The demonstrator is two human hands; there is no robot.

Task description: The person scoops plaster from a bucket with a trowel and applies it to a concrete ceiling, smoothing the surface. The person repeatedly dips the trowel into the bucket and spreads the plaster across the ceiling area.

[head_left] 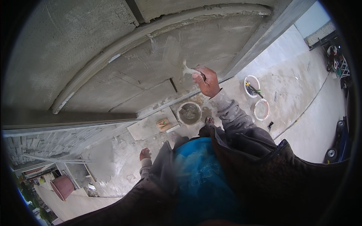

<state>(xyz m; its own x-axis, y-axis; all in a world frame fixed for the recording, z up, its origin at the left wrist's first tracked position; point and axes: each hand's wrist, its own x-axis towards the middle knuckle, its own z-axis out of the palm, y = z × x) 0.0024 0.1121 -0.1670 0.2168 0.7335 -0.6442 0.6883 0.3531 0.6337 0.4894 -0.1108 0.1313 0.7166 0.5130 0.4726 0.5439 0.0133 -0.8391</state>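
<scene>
My right hand (208, 82) is raised in front of a grey plastered wall (158, 62). Its fingers are closed round a pale, cement-smeared hand tool (187, 70), whose tip is at the wall; the exact kind does not show. A curved raised moulding (124, 51) arches across the wall above the hand. My left hand (145, 153) hangs low at my side, loosely curled with fingers a little apart, and nothing shows in it. Below the wall, near my foot, a round bucket (189, 123) holds grey wet mix.
A wooden block (163, 124) lies on a board (141, 130) left of the bucket. At right stand a white bucket of tools (247, 79) and another pale bucket (261, 119). A reddish tub (62, 187) is at far left, a dark blue car (342, 145) at far right.
</scene>
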